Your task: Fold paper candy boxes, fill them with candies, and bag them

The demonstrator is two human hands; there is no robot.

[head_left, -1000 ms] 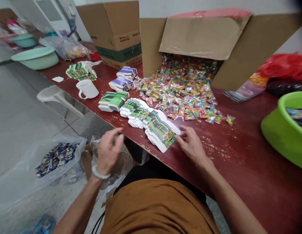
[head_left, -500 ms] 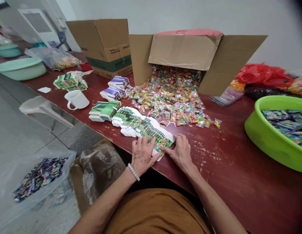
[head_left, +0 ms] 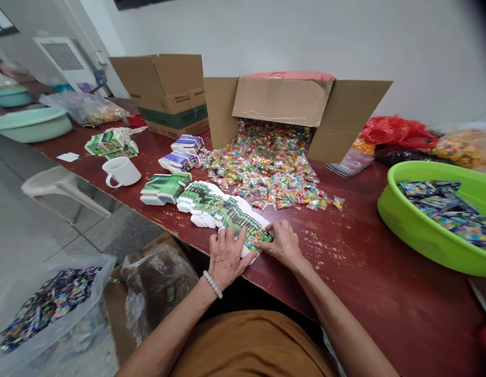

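A fanned row of green printed cards [head_left: 237, 215] with white edges lies on the dark red table, overlapping one another. My left hand [head_left: 226, 256], with a pale bead bracelet at the wrist, rests along the near edge of the row, its fingers spread over the cards and its thumb pointing right. At the row's right end, my right hand [head_left: 282, 243] holds the last cards, thumb on the printed face and fingers at the far edge. Green card stacks [head_left: 166, 187] and purple card stacks [head_left: 180, 159] stand to the left. Small clear candy packets [head_left: 266, 173] are heaped just beyond.
Candy spills from an open carton [head_left: 280, 102]; another carton [head_left: 172, 99] stands left of it. A white mug [head_left: 124, 171] sits near the table edge. At right is a green basin [head_left: 423, 246] of dark packets. Below left are a stool [head_left: 56, 180] and a filled plastic bag [head_left: 105, 267].
The camera view has tilted up and turned slightly right, so things appear lower and shifted left. Both hands keep nearly the same place on the cards.
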